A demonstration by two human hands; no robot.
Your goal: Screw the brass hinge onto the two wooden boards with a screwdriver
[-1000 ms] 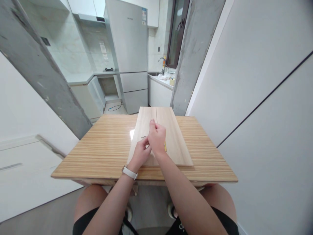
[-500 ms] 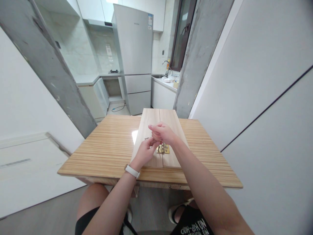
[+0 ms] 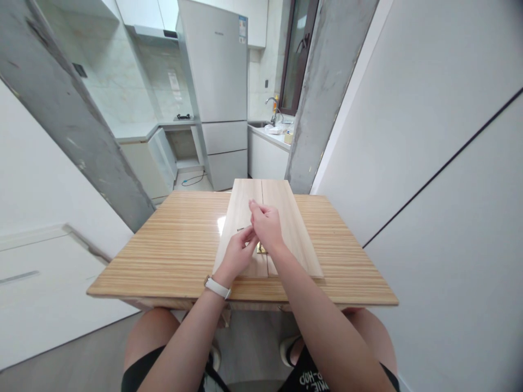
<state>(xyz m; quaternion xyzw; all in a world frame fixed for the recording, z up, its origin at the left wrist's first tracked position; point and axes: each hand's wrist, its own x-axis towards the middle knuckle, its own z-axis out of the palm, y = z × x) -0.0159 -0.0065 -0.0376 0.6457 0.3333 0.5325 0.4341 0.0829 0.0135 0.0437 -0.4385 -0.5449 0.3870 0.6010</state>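
Two pale wooden boards, the left board [image 3: 244, 198] and the right board [image 3: 300, 245], lie side by side with a narrow seam between them. A brass hinge [image 3: 261, 249] sits near the seam, mostly hidden behind my right hand and wrist. My left hand [image 3: 240, 250] rests over the left board, its fingers pinched together beside the hinge. Just above it, my right hand [image 3: 267, 224] is closed, fingers curled and thumb pressed forward. Whatever either hand grips is hidden. A small thin metal piece [image 3: 240, 229] lies on the left board by my left fingers.
The boards lie on a striped wood-grain table [image 3: 163, 245] whose front edge runs above my knees. Beyond it stand a grey fridge [image 3: 220, 71] and a counter with a sink [image 3: 259, 124]. A white panel wall [image 3: 441, 228] rises on the right.
My right hand has turned and now covers more of the hinge. My left hand keeps its pinch in nearly the same place. The whole view has shifted slightly.
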